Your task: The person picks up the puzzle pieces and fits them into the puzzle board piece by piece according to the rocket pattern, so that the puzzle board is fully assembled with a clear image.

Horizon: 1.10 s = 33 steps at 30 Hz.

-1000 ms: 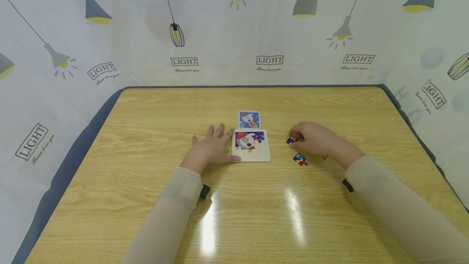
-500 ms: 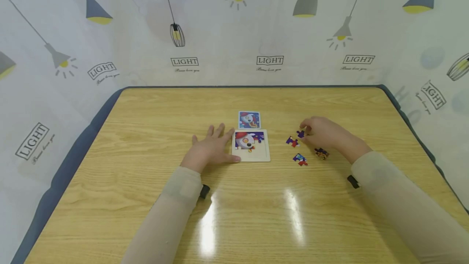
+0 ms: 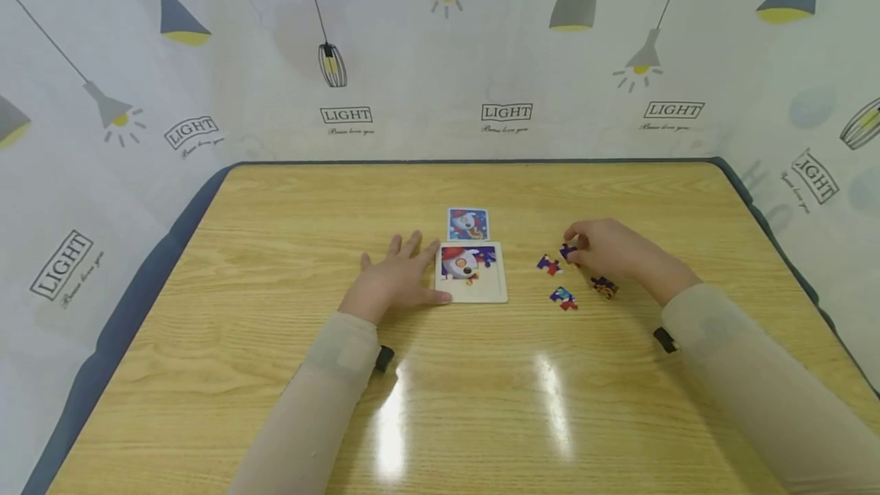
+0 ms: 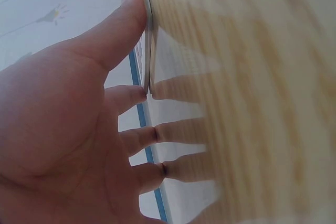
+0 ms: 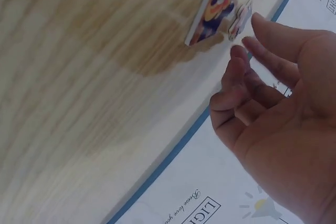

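Left hand [image 3: 394,279], splayed, presumably steadies the square white puzzle board [image 3: 488,293]. Right of it, the right hand [image 3: 610,249]'s at a purple jigsaw piece [image 3: 567,252]; can't tell if pinching.

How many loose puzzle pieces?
4: a purple piece at the right hand, a purple-red piece left of it, a blue piece lowest in view, an orange piece furthest right. Some may be hidden.

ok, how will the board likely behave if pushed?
Likely slides rather than tips: the board lies flat on a glossy table. Probably stiff: it looks straight, seen edge-on in the left wrist view. Fitted pieces might shift if jolted: bare board shows beside them.
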Each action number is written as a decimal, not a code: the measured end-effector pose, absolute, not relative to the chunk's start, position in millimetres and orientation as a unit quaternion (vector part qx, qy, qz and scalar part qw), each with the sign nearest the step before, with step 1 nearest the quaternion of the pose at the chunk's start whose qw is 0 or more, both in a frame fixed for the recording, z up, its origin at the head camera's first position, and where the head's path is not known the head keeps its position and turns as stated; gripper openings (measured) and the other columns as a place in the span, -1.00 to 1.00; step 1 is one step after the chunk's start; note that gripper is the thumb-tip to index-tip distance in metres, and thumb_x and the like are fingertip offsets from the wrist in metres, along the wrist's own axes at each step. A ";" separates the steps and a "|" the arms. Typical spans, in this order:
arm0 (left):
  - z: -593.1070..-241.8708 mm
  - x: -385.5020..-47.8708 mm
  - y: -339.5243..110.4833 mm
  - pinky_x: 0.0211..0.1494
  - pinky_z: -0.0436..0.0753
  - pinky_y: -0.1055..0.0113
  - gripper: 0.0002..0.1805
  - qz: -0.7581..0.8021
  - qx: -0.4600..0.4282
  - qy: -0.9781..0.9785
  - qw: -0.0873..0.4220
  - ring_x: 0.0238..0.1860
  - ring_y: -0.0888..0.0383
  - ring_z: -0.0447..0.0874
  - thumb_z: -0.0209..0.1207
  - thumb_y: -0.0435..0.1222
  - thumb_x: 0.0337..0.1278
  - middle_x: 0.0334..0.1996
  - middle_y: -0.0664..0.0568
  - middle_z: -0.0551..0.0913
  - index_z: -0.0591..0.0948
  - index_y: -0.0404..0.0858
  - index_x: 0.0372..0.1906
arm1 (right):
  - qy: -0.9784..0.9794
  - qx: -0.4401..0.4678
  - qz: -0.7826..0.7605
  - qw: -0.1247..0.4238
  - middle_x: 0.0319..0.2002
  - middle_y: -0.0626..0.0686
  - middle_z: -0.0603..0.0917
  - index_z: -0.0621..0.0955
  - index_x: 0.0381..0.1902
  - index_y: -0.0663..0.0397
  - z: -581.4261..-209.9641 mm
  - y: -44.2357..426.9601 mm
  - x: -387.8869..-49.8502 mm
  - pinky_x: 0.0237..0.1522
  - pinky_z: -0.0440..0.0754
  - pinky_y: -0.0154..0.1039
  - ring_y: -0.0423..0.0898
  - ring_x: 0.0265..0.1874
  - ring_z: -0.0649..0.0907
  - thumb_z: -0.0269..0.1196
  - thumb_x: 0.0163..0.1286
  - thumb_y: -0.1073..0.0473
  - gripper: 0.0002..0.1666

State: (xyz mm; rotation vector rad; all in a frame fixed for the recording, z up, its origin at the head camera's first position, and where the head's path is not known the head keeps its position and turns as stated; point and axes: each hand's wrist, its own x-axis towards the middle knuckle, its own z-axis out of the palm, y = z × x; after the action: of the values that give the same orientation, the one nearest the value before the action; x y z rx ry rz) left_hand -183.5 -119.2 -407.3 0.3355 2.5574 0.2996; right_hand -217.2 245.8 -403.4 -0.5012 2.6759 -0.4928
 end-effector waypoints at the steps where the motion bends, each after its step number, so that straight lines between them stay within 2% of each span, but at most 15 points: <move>1: -407.4 -183.5 -119.3 0.60 -0.32 -0.61 0.16 0.110 0.124 0.949 0.269 0.77 -0.19 -0.51 0.18 0.42 0.28 0.78 0.02 -0.41 -0.17 0.21 0.76 | 0.949 -0.187 -0.176 0.183 0.19 0.28 0.70 0.58 0.37 0.23 -403.0 245.9 -217.2 0.04 0.74 0.11 0.09 -0.05 0.73 0.27 0.59 0.19 -0.53; 6: -406.9 -183.3 -118.8 0.61 -0.31 -0.60 0.15 0.107 0.124 0.949 0.271 0.77 -0.19 -0.51 0.18 0.42 0.28 0.78 0.02 -0.41 -0.17 0.22 0.76 | 0.940 -0.226 -0.179 0.183 0.22 0.26 0.63 0.63 0.35 0.20 -403.0 247.7 -216.9 -0.08 0.72 0.00 -0.02 -0.17 0.65 0.35 0.48 0.29 -0.50; 10: -406.1 -183.1 -118.1 0.61 -0.31 -0.60 0.15 0.109 0.123 0.948 0.271 0.77 -0.19 -0.51 0.17 0.42 0.28 0.78 0.03 -0.41 -0.16 0.22 0.76 | 0.943 -0.213 -0.172 0.189 0.07 0.22 0.69 0.64 0.27 0.25 -401.1 251.5 -216.6 -0.05 0.72 0.05 0.01 -0.14 0.68 0.35 0.52 0.16 -0.55; 14: -406.2 -183.0 -118.0 0.61 -0.32 -0.60 0.15 0.111 0.121 0.948 0.272 0.77 -0.18 -0.51 0.18 0.42 0.28 0.78 0.03 -0.42 -0.17 0.22 0.76 | 0.956 -0.160 -0.145 0.201 -0.29 0.07 0.72 0.68 -0.06 0.15 -401.7 256.6 -218.2 -0.31 0.62 -0.11 -0.05 -0.37 0.64 0.32 0.56 -0.08 -0.63; 16: -406.3 -183.1 -118.0 0.61 -0.33 -0.60 0.15 0.111 0.121 0.948 0.272 0.77 -0.18 -0.51 0.18 0.42 0.28 0.78 0.04 -0.42 -0.17 0.23 0.76 | 0.963 -0.132 -0.123 0.202 -0.46 0.01 0.65 0.65 -0.26 0.07 -405.4 260.1 -219.3 -0.43 0.50 -0.19 -0.09 -0.50 0.56 0.28 0.57 -0.18 -0.57; 19: -406.3 -183.0 -117.5 0.61 -0.33 -0.60 0.16 0.111 0.121 0.948 0.272 0.77 -0.18 -0.51 0.19 0.42 0.27 0.78 0.04 -0.42 -0.16 0.23 0.76 | 0.969 -0.098 -0.103 0.200 -0.59 -0.03 0.57 0.60 -0.47 0.01 -411.3 264.9 -219.7 -0.49 0.43 -0.23 -0.10 -0.59 0.52 0.18 0.62 -0.24 -0.45; 22: -407.0 -183.1 -117.1 0.61 -0.33 -0.59 0.16 0.111 0.123 0.948 0.272 0.77 -0.18 -0.51 0.19 0.42 0.27 0.78 0.03 -0.41 -0.16 0.23 0.76 | 0.972 -0.084 -0.096 0.198 -0.65 -0.04 0.51 0.55 -0.57 -0.01 -411.2 266.3 -218.1 -0.50 0.39 -0.23 -0.10 -0.62 0.48 0.10 0.67 -0.23 -0.38; 25: -407.4 -183.1 -117.3 0.61 -0.33 -0.60 0.16 0.111 0.123 0.948 0.272 0.77 -0.18 -0.51 0.19 0.42 0.27 0.78 0.03 -0.41 -0.16 0.22 0.76 | 0.972 -0.100 -0.101 0.187 -0.62 -0.02 0.54 0.57 -0.52 -0.01 -406.9 261.8 -216.1 -0.48 0.41 -0.21 -0.10 -0.61 0.49 0.10 0.68 -0.18 -0.43; 30: -406.7 -182.8 -118.2 0.61 -0.32 -0.60 0.16 0.109 0.121 0.948 0.272 0.77 -0.18 -0.51 0.19 0.42 0.27 0.78 0.03 -0.42 -0.17 0.22 0.76 | 0.961 -0.168 -0.150 0.161 -0.32 0.00 0.74 0.72 -0.12 0.05 -403.0 245.9 -214.2 -0.28 0.62 -0.11 -0.11 -0.44 0.59 0.28 0.59 -0.06 -0.70; 33: -406.4 -182.4 -118.4 0.60 -0.32 -0.61 0.16 0.110 0.122 0.948 0.271 0.77 -0.19 -0.50 0.18 0.42 0.28 0.78 0.02 -0.41 -0.17 0.21 0.76 | 0.953 -0.191 -0.166 0.165 -0.19 0.01 0.78 0.72 0.06 0.10 -406.1 236.0 -212.5 -0.11 0.71 -0.03 -0.11 -0.33 0.63 0.36 0.53 -0.08 -0.60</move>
State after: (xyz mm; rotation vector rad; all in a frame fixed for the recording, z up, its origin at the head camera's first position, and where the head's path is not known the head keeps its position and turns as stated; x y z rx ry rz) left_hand -182.4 -118.4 -406.4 0.3288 2.5540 0.2955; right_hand -212.5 236.0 -406.1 -0.5453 2.7169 -0.4719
